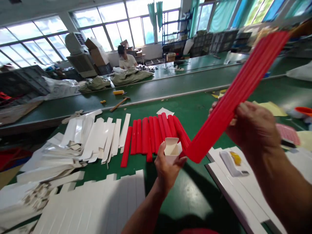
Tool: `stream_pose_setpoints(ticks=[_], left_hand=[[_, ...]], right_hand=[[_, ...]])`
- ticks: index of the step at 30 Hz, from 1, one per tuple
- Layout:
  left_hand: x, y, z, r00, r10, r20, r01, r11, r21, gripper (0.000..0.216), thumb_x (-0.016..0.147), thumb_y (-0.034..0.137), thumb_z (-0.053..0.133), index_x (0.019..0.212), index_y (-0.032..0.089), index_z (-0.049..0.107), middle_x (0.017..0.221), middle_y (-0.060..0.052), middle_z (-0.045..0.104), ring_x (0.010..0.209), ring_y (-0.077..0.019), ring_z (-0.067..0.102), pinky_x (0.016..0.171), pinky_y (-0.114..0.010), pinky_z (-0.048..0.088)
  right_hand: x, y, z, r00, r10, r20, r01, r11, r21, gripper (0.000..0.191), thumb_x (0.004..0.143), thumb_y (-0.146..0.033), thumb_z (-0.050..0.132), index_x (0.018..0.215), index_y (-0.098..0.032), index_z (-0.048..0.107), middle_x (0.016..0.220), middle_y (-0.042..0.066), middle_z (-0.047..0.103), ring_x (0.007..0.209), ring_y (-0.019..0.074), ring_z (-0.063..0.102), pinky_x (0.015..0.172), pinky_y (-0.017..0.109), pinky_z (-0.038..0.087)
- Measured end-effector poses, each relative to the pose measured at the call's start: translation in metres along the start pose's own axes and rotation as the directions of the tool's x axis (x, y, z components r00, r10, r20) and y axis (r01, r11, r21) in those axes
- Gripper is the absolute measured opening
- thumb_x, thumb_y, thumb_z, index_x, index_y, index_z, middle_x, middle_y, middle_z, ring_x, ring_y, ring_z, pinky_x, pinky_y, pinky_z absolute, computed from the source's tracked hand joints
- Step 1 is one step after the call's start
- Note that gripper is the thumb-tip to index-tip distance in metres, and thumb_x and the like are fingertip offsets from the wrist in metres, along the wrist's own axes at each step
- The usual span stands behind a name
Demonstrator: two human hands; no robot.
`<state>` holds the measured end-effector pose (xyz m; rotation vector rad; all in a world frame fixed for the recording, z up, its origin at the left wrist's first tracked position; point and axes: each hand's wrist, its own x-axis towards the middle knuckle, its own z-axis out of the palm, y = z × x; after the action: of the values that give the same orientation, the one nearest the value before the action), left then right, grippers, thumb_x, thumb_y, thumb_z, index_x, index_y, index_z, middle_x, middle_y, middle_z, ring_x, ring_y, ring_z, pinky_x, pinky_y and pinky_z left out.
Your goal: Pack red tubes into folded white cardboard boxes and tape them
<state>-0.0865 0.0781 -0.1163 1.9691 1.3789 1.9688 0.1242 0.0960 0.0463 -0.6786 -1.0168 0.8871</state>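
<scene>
My right hand is closed around a long red ribbed bundle, raised and slanting with its lower end near the box. My left hand grips a white carton whose open end faces me, flap up. The bundle's lower end is just right of the carton's mouth; whether they touch I cannot tell. Behind my left hand, several more red ribbed bundles lie side by side on the green table. Left of them are loose, flat white cartons.
Closed-looking long white boxes lie in rows at the front left, and more white boxes at right bear a tape dispenser. A hammer rests on the farther table. A person sits beyond it.
</scene>
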Motion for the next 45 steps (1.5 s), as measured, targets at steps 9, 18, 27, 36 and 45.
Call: stream_pose_setpoints(ticks=[9, 18, 27, 36, 45], left_hand=[[-0.011, 0.01, -0.012, 0.998, -0.062, -0.034, 0.064, 0.995, 0.078, 0.096, 0.06, 0.053, 0.085, 0.134, 0.014, 0.039, 0.113, -0.016, 0.066, 0.1, -0.0287, 0.07, 0.084, -0.039, 0.061], [-0.016, 0.014, -0.002, 0.995, 0.075, -0.066, -0.071, 0.996, 0.062, 0.1, 0.063, 0.061, 0.081, 0.138, 0.01, 0.037, 0.111, -0.02, 0.068, 0.1, -0.0316, 0.071, 0.082, -0.042, 0.061], [-0.016, 0.011, -0.002, 0.978, 0.203, -0.038, -0.201, 0.978, 0.061, 0.097, 0.072, 0.063, 0.073, 0.143, 0.01, 0.032, 0.115, -0.021, 0.066, 0.108, -0.0318, 0.067, 0.087, -0.043, 0.059], [-0.017, 0.012, -0.006, 0.98, 0.187, -0.064, -0.177, 0.973, 0.146, 0.09, 0.078, 0.059, 0.069, 0.14, 0.008, 0.032, 0.115, -0.023, 0.064, 0.107, -0.0312, 0.068, 0.087, -0.042, 0.058], [-0.017, 0.001, -0.009, 0.982, 0.179, -0.057, -0.167, 0.971, 0.169, 0.097, 0.075, 0.066, 0.068, 0.143, 0.01, 0.028, 0.116, -0.022, 0.063, 0.105, -0.0315, 0.068, 0.082, -0.041, 0.059]], right_hand=[[-0.047, 0.013, 0.056, 0.97, -0.243, 0.022, 0.244, 0.97, -0.006, 0.025, 0.077, -0.024, 0.077, 0.102, -0.019, 0.072, 0.099, 0.005, 0.074, 0.084, 0.016, 0.07, 0.079, 0.027, 0.06], [-0.05, -0.02, 0.04, 0.905, -0.091, 0.416, 0.277, 0.867, -0.414, 0.025, 0.077, -0.029, 0.077, 0.101, -0.026, 0.072, 0.087, 0.001, 0.072, 0.074, 0.0166, 0.07, 0.066, 0.025, 0.061], [-0.026, -0.02, 0.061, 0.739, 0.211, 0.64, 0.237, 0.808, -0.54, 0.023, 0.078, -0.039, 0.073, 0.092, -0.02, 0.073, 0.082, 0.006, 0.072, 0.069, 0.0206, 0.067, 0.058, 0.029, 0.058], [-0.06, 0.033, 0.052, 0.745, 0.105, 0.659, 0.45, 0.65, -0.612, 0.034, 0.083, -0.04, 0.067, 0.114, -0.027, 0.068, 0.122, 0.008, 0.063, 0.115, 0.0285, 0.057, 0.101, 0.045, 0.047], [-0.102, 0.08, 0.027, 0.836, 0.399, 0.377, -0.229, 0.878, -0.42, 0.063, 0.09, -0.064, 0.047, 0.145, -0.033, 0.045, 0.15, 0.004, 0.047, 0.136, 0.0278, 0.046, 0.108, 0.048, 0.043]])
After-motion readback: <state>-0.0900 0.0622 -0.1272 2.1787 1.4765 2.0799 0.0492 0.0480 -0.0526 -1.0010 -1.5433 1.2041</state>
